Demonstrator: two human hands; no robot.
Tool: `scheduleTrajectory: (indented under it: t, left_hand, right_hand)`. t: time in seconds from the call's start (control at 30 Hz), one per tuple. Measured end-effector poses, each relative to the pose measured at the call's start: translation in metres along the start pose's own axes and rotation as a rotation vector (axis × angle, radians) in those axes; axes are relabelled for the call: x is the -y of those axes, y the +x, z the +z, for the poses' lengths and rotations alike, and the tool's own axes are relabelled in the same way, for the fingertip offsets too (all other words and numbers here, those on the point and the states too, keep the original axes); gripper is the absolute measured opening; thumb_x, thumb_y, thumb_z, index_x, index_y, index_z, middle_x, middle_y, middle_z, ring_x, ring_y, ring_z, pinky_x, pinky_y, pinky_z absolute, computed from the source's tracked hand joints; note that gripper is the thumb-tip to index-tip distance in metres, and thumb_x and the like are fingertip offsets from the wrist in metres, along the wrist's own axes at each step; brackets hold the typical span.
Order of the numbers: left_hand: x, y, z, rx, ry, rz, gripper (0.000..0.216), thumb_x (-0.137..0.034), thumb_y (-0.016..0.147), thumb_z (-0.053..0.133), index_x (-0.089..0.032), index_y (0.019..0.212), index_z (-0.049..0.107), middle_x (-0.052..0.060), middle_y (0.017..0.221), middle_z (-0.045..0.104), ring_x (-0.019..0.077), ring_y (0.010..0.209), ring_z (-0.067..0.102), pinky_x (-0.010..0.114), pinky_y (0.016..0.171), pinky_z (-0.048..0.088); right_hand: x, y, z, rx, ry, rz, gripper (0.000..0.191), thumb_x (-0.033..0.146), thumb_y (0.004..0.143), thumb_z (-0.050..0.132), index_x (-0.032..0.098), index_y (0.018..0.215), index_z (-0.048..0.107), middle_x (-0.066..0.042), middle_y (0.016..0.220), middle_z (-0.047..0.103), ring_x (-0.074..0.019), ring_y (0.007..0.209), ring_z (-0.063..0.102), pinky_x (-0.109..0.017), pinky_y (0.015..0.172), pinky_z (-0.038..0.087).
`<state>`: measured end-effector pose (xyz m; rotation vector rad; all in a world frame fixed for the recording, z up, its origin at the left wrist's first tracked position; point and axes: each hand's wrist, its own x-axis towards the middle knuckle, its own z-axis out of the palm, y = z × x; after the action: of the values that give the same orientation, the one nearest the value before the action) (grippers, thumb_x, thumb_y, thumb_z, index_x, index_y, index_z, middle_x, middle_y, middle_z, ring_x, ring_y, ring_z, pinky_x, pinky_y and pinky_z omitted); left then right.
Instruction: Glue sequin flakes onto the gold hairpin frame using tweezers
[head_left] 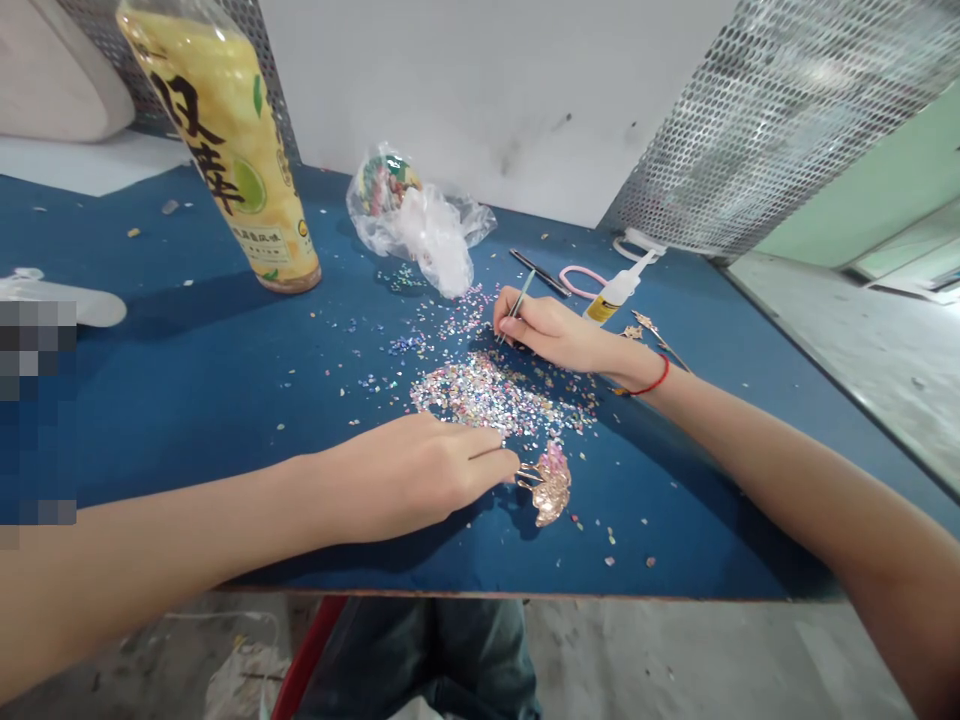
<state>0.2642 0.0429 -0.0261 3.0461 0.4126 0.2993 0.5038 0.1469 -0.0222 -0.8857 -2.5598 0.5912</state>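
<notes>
My left hand [420, 475] rests on the blue table [225, 380], fingers pinched on a small gold hair clip [547, 487] with pink pieces on it, near the front edge. My right hand [551, 330], a red string at its wrist, grips thin metal tweezers [519, 303] whose tips point down at scattered sequins. A pile of shiny sequins [487, 393] lies between both hands.
A tall yellow drink bottle [225, 140] stands at the back left. A crumpled plastic bag [420, 220] with sequins lies behind the pile. A glue bottle [619, 290], a second pair of tweezers [540, 272] and a pink loop [581, 280] lie by my right hand. Perforated metal panel [787, 110] at the right.
</notes>
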Motion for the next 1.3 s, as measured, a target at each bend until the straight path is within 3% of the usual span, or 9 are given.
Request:
scheduleTrajectory:
  t: [0.3, 0.63, 1.3]
  left_hand:
    - [-0.0012, -0.0001, -0.0012, -0.017, 0.019, 0.004, 0.023, -0.004, 0.090, 0.049, -0.018, 0.103, 0.061, -0.001, 0.083, 0.066, 0.0155, 0.067, 0.065, 0.030, 0.052, 0.042]
    - [-0.0007, -0.0005, -0.0015, -0.020, 0.016, 0.006, 0.022, -0.005, 0.090, 0.050, -0.017, 0.104, 0.062, 0.000, 0.088, 0.068, 0.0174, 0.070, 0.068, 0.032, 0.052, 0.043]
    - [-0.0007, -0.0013, -0.0013, -0.028, 0.023, 0.010, 0.024, -0.005, 0.090, 0.050, -0.018, 0.106, 0.062, -0.002, 0.083, 0.066, 0.0165, 0.066, 0.065, 0.031, 0.052, 0.044]
  right_hand:
    - [-0.0059, -0.0062, -0.0015, -0.027, 0.087, -0.008, 0.032, 0.046, 0.103, 0.032, 0.020, 0.092, 0.046, 0.002, 0.074, 0.048, -0.0107, 0.063, 0.044, -0.030, 0.063, 0.037]
    - [-0.0068, -0.0060, -0.0021, -0.013, 0.013, -0.001, 0.027, 0.037, 0.103, 0.034, 0.019, 0.088, 0.047, 0.001, 0.076, 0.050, -0.0106, 0.062, 0.044, -0.031, 0.065, 0.037]
    - [-0.0069, -0.0078, 0.0007, -0.050, 0.129, -0.010, 0.034, 0.047, 0.103, 0.037, 0.017, 0.091, 0.048, 0.003, 0.072, 0.052, -0.0074, 0.061, 0.046, -0.026, 0.060, 0.037]
